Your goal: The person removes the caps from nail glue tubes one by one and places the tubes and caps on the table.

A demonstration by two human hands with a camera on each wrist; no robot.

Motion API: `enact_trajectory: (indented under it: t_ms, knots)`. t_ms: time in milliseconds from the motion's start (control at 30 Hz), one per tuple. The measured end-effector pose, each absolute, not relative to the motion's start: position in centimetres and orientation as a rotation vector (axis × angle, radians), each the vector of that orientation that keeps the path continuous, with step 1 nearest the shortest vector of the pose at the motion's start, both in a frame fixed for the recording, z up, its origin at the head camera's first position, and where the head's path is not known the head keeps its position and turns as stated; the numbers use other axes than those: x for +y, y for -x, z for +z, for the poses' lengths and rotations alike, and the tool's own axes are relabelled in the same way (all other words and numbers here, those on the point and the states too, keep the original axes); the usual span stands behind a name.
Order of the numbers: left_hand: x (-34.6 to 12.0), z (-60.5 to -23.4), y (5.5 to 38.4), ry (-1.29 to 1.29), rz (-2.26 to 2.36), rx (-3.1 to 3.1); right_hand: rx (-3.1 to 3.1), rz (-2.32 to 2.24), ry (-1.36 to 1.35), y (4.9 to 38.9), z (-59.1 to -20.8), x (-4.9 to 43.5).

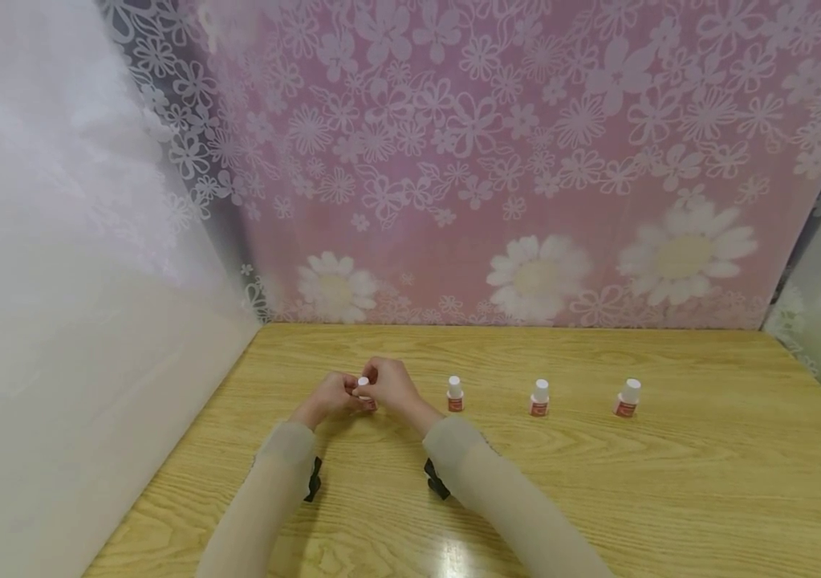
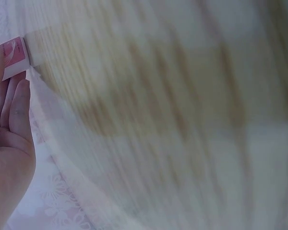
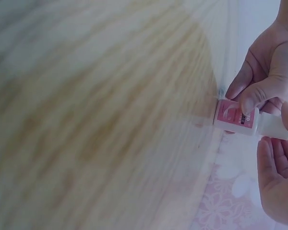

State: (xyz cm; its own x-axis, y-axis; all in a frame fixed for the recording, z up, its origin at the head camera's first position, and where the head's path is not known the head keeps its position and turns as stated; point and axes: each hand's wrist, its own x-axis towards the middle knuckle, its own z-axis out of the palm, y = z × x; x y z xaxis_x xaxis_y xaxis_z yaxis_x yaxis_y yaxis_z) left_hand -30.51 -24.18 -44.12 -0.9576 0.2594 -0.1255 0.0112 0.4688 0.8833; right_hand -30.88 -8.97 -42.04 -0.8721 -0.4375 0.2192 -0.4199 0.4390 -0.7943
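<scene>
A small white bottle (image 3: 234, 116) with a pink-red label stands on the table, its base at the wood. Around its body my left hand (image 1: 331, 396) curls, the thumb lying across the label in the right wrist view. My right hand (image 1: 391, 385) comes in from the other side and pinches the white cap (image 3: 272, 125) on top between thumb and fingers. In the left wrist view, only the lower label part of the bottle shows beside the left hand (image 2: 10, 139); the cap is out of that frame.
To the right, in a row, stand three more white-capped bottles: a near one (image 1: 456, 395), a middle one (image 1: 539, 398) and a far one (image 1: 627, 398). The wood-grain table (image 1: 598, 498) ends at a pink flowered curtain (image 1: 453, 160) behind and a pale sheet (image 1: 92, 281) at left.
</scene>
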Motion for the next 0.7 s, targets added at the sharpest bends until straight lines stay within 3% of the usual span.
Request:
enact_trajectory:
  t_ms: [700]
  knots:
    - [-24.33, -44.37, 30.66, -0.285, 1.512, 2.439, 2.65, -1.412, 0.906, 31.0, -42.14, -9.05]
